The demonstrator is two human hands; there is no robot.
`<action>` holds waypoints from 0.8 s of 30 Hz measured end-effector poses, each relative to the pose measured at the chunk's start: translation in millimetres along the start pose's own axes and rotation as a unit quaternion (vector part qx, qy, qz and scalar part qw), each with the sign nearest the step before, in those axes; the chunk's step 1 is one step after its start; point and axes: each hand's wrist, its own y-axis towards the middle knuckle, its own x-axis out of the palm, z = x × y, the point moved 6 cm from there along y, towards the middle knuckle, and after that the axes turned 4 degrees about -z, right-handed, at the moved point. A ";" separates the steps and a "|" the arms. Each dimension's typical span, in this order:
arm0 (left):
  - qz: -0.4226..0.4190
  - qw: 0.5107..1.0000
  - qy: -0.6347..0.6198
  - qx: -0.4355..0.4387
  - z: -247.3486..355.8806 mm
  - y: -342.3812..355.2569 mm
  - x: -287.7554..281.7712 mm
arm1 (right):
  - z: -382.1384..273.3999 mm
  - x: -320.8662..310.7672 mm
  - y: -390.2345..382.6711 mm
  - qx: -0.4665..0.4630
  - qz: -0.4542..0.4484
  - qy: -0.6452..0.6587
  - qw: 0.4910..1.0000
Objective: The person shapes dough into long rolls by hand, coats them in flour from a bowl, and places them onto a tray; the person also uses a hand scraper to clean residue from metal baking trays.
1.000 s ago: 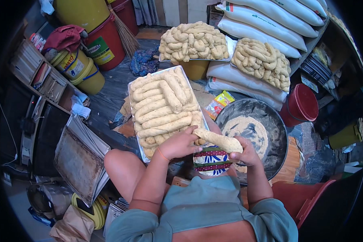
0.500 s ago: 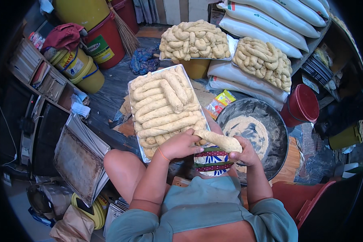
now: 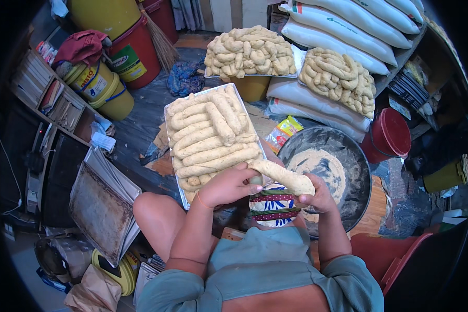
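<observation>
A thick, pale dough roll (image 3: pixel 283 176) with dark specks spans the gap between my two hands, above my lap. My right hand (image 3: pixel 320 196) is closed round its right end, thumb on the near side. At the left end, the curled fingers of my left hand (image 3: pixel 233 185) grip the dough. A small greenish patch shows between that thumb and the fingers; I cannot make out what it is. Beneath the roll lies a patterned cloth (image 3: pixel 274 207). Just beyond my left hand, a tray (image 3: pixel 180 193) carries rows of similar dough rolls (image 3: pixel 213 148).
A wide black basin (image 3: pixel 354 208) dusted with flour stands to my right. Farther off are two heaped dough trays, one pile (image 3: pixel 249 52) beside stacked white sacks (image 3: pixel 333 44). Empty baking trays (image 3: pixel 104 208) lean at left. A red bucket (image 3: pixel 392 132) stands beyond the basin.
The dough roll has shifted slightly right and its left end sits a little higher. My left fingers have moved slightly up and left. My right hand keeps its hold.
</observation>
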 end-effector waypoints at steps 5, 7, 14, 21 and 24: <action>-0.060 0.998 -0.025 -0.019 2.0 -4.7 -0.4 | -0.3 -2.3 -2.6 -0.009 -0.012 -0.018 1.000; -0.082 0.996 -0.031 -0.020 3.2 -5.6 3.3 | -1.6 -1.3 -3.5 -0.016 -0.015 -0.031 0.999; -0.132 0.991 -0.036 0.001 9.4 -5.9 12.3 | -16.0 4.2 -6.5 -0.035 -0.031 -0.066 0.997; -0.029 0.998 -0.028 -0.050 25.5 -1.2 -12.4 | -6.1 -0.4 -12.3 -0.026 0.014 0.038 0.999; 0.163 0.983 -0.037 0.074 39.3 2.2 -27.9 | -3.6 -2.0 -3.4 -0.067 0.045 0.058 0.995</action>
